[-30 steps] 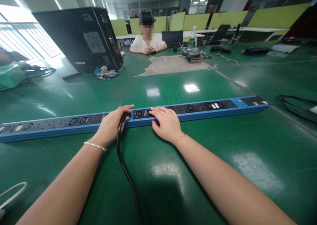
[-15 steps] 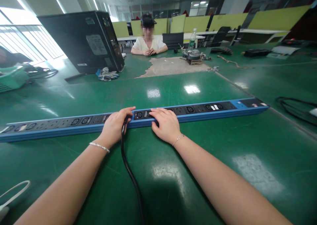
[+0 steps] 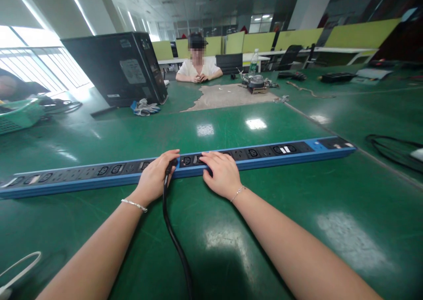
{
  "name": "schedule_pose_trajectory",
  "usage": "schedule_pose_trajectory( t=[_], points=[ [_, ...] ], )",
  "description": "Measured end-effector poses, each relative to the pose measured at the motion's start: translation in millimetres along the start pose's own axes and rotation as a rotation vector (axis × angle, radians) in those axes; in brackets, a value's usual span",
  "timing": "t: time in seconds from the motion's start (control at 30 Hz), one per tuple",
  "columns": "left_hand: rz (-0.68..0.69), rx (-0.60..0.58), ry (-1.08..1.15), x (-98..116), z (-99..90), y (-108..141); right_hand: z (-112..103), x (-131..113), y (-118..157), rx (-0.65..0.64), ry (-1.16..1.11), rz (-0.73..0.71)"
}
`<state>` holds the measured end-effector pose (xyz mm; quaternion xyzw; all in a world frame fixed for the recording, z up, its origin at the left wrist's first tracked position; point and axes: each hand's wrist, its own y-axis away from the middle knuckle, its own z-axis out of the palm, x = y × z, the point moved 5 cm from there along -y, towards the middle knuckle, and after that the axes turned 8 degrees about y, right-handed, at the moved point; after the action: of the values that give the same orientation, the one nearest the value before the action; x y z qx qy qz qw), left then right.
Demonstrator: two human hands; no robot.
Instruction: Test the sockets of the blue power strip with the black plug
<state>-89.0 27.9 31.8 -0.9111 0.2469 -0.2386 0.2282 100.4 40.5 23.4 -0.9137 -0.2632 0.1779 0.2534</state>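
Note:
A long blue power strip [image 3: 274, 159] with rows of black sockets lies across the green table, its right end slightly farther away. My left hand [image 3: 156, 176] is closed around the plug [image 3: 171, 164] of a black power cord [image 3: 176, 242], at the middle of the strip. Fingers hide part of the plug, so how deep it sits in a socket cannot be seen. The cord runs down toward the near table edge. Just to the right, my right hand [image 3: 223, 173] grips the strip, fingers over its top and thumb at the near side.
A black computer case [image 3: 109, 71] stands at the back left, with gloves [image 3: 145, 108] beside it. A green basket [image 3: 21, 115] is at far left. Opposite sits a person [image 3: 198, 68]. A bottle [image 3: 254, 62] stands farther back; a coiled black cable [image 3: 383, 146] lies right.
The whole view has shifted, so the table and strip appear slightly lower. Both hands keep their places on the plug and strip.

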Motion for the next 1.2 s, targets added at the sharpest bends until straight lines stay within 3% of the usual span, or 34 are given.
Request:
schedule_pose_trajectory(
  t=[0.17,0.37,0.6,0.9,0.97,1.1,1.2],
  points=[
    [-0.034,0.150,-0.107,-1.4,-2.8,5.1,-0.7,0.2,0.4,-0.005,-0.005,-0.005],
    [-0.013,0.185,-0.134,-5.1,-7.7,3.7,0.6,0.5,0.6,-0.016,-0.016,0.001],
    [-0.033,0.152,-0.112,-10.7,-6.0,2.5,-2.8,-1.0,0.7,0.004,0.007,0.017],
    [-0.154,0.093,-0.138,-0.1,-0.6,5.5,0.8,0.6,0.0,-0.007,0.005,0.010],
    [-0.144,0.149,-0.096,1.5,-2.8,5.6,0.4,0.6,0.0,-0.007,0.002,0.006],
    [-0.283,0.492,-0.012,-6.6,-23.9,11.4,-0.3,1.0,0.4,-0.003,0.002,0.004],
    [-0.324,0.534,-0.024,-13.6,-38.8,17.0,-0.1,1.5,1.0,0.000,0.007,0.007]
  ],
)
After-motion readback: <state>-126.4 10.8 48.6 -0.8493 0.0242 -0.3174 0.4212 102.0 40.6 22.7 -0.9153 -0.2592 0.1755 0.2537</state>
